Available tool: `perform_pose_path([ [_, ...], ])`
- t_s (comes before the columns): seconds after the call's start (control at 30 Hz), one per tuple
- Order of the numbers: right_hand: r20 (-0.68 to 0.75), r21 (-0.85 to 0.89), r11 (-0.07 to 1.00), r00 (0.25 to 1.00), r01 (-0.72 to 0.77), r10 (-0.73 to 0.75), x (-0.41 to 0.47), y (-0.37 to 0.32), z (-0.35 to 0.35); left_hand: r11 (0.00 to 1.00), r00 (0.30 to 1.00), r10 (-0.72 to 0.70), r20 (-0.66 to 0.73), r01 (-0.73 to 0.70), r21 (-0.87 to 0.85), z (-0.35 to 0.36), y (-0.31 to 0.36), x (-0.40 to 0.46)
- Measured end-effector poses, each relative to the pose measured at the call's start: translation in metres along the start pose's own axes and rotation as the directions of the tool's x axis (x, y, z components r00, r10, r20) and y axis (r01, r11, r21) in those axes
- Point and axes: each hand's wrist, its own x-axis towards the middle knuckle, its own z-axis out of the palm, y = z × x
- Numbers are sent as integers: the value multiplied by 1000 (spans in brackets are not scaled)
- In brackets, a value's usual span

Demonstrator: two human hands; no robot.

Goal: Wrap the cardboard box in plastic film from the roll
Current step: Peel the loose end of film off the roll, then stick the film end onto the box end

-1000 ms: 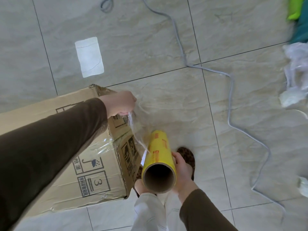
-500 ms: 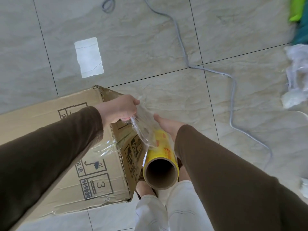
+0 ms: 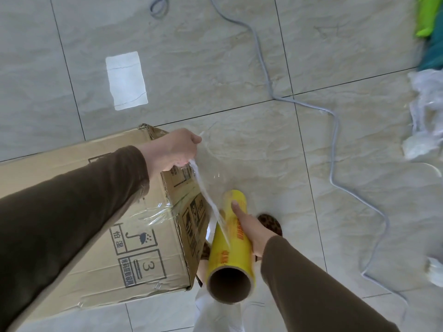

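Head view: your left hand (image 3: 176, 149) pinched the film (image 3: 211, 188) above the box (image 3: 100, 212) corner on the floor (image 3: 239, 68), while your right hand (image 3: 251, 226) gripped the yellow roll (image 3: 230, 245) just beside the box, film stretched between them.

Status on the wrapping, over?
Left hand pinching film off roll; right hand gripping roll. Box partly wrapped. Nothing blocking.
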Motion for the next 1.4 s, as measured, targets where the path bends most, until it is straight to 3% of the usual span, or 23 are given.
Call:
perform_pose_path([
  [0.07, 95, 192, 981, 995, -28, 10, -4, 17, -20, 1000, 999, 15, -33, -15, -5, -15, 6, 6],
  [0.1, 74, 249, 967, 997, -50, 33, -3, 28, -27, 1000, 998, 13, -56, -14, -15, -27, 11, 10],
  [0.23, -150, 414, 910, 988, 27, 39, 6, 59, -38, 983, 992, -59, -108, 39, -179, -82, 27, 16],
  [0.37, -189, 426, 903, 982, 60, 24, -15, 58, -26, 976, 993, -55, -100, 32, -215, -97, 23, 14],
  [0.43, -252, 333, 939, 968, 89, -3, -32, 52, -19, 978, 990, -23, -136, -6, -207, -97, 21, 18],
  [0.5, -194, 254, 964, 980, 82, -32, -56, 36, -14, 976, 986, -13, -165, -24, -216, -100, 22, 22],
  [0.57, -86, 312, 928, 978, 206, -188, -76, 22, -13, 976, 987, -19, -158, -16, -215, -103, 21, 22],
  [0.63, -102, 377, 915, 988, 144, -114, -105, -4, 1, 975, 991, -34, -131, 5, -220, -104, 17, 21],
  [0.73, -55, 389, 921, 998, 35, -15, -74, 5, 5, 973, 995, -36, -97, 13, -229, -100, 9, 19],
  [0.87, 87, 287, 955, 994, -82, 59, -36, 1, 6, 970, 997, 17, -73, -34, -241, -100, 5, 21],
  [0.93, 85, 205, 975, 994, -90, 74, -14, -10, 3, 969, 998, 47, -48, -57, -240, -103, 5, 23],
  [1.0, -83, 26, 999, 996, 30, -28, 8, -26, 2, 970, 998, 67, -14, -69, -235, -106, 6, 28],
  [1.07, -167, -136, 966, 956, 220, -241, 24, -58, 10, 968, 996, 92, 7, -87, -237, -106, 4, 31],
  [1.13, -108, -118, 888, 883, 445, -457, 37, -99, 31, 964, 994, 111, 4, -107, -243, -107, 1, 36],
  [1.2, -13, 50, 841, 843, 538, -538, 47, -136, 58, 959, 991, 133, -1, -129, -251, -107, -2, 39],
  [1.3, 145, 321, 839, 852, 440, -503, 61, -177, 91, 948, 990, 138, -1, -132, -289, -109, -5, 43],
  [1.4, 338, 391, 869, 832, 302, -441, 74, -197, 105, 943, 992, 126, 10, -116, -313, -111, -9, 44],
])
